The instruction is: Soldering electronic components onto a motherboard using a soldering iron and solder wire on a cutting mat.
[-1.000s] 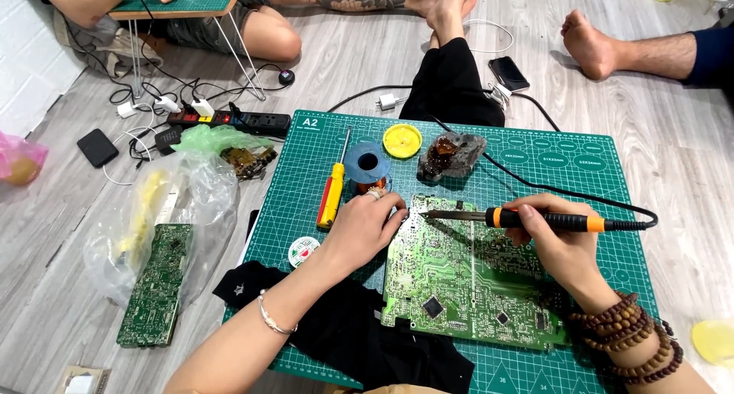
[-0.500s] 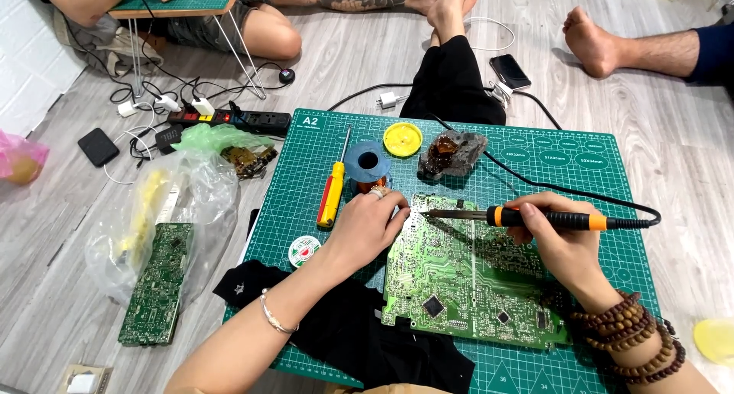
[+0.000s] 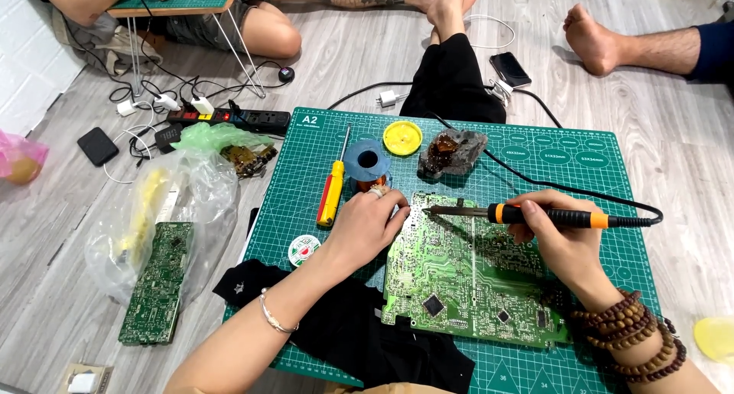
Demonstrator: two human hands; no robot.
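Nothing moved: green cutting mat (image 3: 535, 145) on seemingly wooden floor (image 3: 367, 65).

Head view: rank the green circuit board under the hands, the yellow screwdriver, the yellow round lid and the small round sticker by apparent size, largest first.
1. Green circuit board
2. Yellow screwdriver
3. Yellow round lid
4. Round sticker, only slightly smaller than the lid.

We note a green cutting mat (image 3: 550, 145) on the wooden floor (image 3: 688, 103), bearing a circuit board (image 3: 466, 275), screwdriver (image 3: 331, 193) and yellow lid (image 3: 403, 137).
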